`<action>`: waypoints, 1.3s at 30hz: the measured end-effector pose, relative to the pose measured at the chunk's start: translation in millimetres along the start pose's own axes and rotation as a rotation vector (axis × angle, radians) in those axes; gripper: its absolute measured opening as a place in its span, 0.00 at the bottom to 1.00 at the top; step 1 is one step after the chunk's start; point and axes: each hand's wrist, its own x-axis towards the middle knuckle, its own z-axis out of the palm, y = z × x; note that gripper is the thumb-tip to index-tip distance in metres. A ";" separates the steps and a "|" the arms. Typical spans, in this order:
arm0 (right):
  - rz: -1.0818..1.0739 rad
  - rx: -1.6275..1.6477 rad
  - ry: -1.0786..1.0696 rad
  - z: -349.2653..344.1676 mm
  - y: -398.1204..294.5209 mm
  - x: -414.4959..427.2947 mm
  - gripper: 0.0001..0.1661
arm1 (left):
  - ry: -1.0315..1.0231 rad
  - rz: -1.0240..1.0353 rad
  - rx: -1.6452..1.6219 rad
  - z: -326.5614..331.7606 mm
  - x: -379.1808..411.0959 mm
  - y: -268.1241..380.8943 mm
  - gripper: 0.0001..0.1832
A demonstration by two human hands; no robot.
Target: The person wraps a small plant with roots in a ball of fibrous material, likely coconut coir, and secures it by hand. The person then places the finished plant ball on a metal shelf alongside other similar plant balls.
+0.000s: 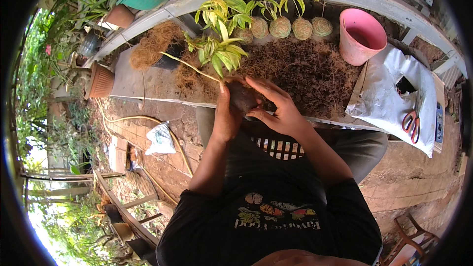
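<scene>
A dark, rounded ball of soil sits between my two hands above the near edge of the table. My left hand cradles its left side, thumb up by the base of a pale stem. Around the right side curve the fingers and thumb of my right hand, pressing on the surface. A plant with yellow-green leaves rises from the ball and leans away from me; its long bare stem points to the upper left. Part of the ball is hidden by my fingers.
Several string-wrapped plant balls line the table's back. Loose brown soil and fibre covers the middle. Coconut fibre heaps at left. On the right are a pink pot, a white sack and orange-handled scissors.
</scene>
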 end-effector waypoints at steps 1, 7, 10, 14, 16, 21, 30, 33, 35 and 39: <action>0.067 0.022 -0.015 0.0 0.3 -0.9 0.48 | -0.008 0.009 -0.014 3.9 -0.2 -1.3 0.35; 0.286 0.090 -0.028 1.0 4.6 -3.7 0.54 | -0.016 -0.037 -0.171 10.3 5.8 -3.4 0.34; 0.216 0.024 0.023 2.1 4.3 -2.5 0.54 | -0.070 -0.074 -0.294 -8.8 13.3 -10.4 0.35; 0.206 -0.024 0.007 -8.4 1.8 0.8 0.53 | 0.035 -0.099 -0.294 -4.5 12.5 -3.4 0.36; 0.165 -0.024 0.009 -12.5 5.6 2.6 0.49 | 0.082 -0.093 -0.282 4.2 11.6 4.2 0.34; 0.088 -0.014 0.017 -9.4 11.4 0.8 0.33 | 0.041 -0.067 -0.368 -2.2 15.8 2.9 0.34; -0.079 -0.377 0.034 -8.7 12.4 -0.4 0.19 | 0.100 -0.152 -0.397 -1.5 16.3 9.3 0.35; -0.013 -0.335 -0.086 -7.3 6.2 -1.3 0.16 | 0.117 -0.089 -0.373 -9.4 19.4 3.4 0.35; 0.086 -0.235 -0.098 -0.7 3.8 -4.1 0.16 | 0.154 -0.082 -0.332 -5.8 19.4 6.6 0.36; 0.185 -0.034 -0.096 12.5 11.5 -6.1 0.13 | 0.152 -0.054 -0.275 -1.3 17.3 7.9 0.37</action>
